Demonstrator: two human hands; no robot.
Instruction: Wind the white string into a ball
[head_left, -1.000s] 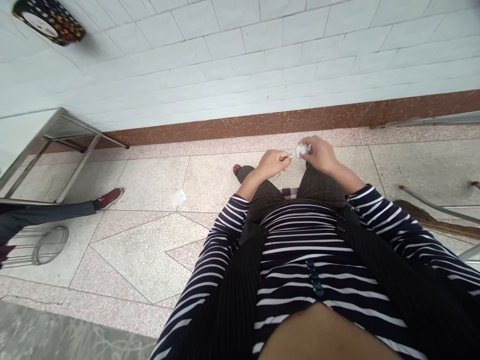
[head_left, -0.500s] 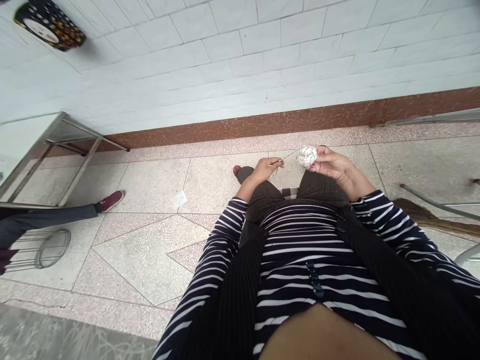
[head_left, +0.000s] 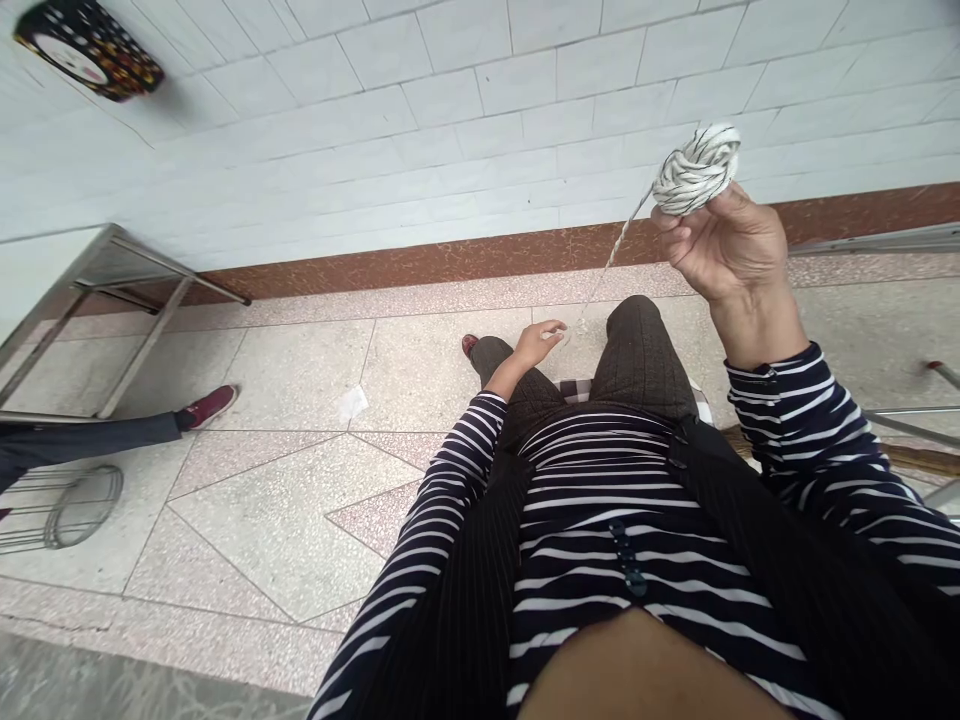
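My right hand [head_left: 731,240] is raised in front of the wall tiles, its fingers closed on a wound bundle of white cord [head_left: 694,175] with thin dark flecks. From the bundle a twisted strand [head_left: 621,243] slants down and left, thinning to a faint end over the floor between my knees. Just left of that faint end is my left hand [head_left: 538,345], low over my thigh. Its thumb and forefinger are apart, and the strand appears to hang beside the fingertips, not pinched.
A metal-framed table [head_left: 112,240] stands at the left, with another person's leg and red shoe [head_left: 214,405] by a wire stool [head_left: 82,508]. White paper [head_left: 352,403] lies on the floor. A dark patterned box [head_left: 90,50] hangs on the wall. Metal legs [head_left: 911,428] show at the right.
My right hand has risen up and right with the cord bundle, stretching the strand longer. My left hand has stayed low, and its pinch on the strand has loosened.
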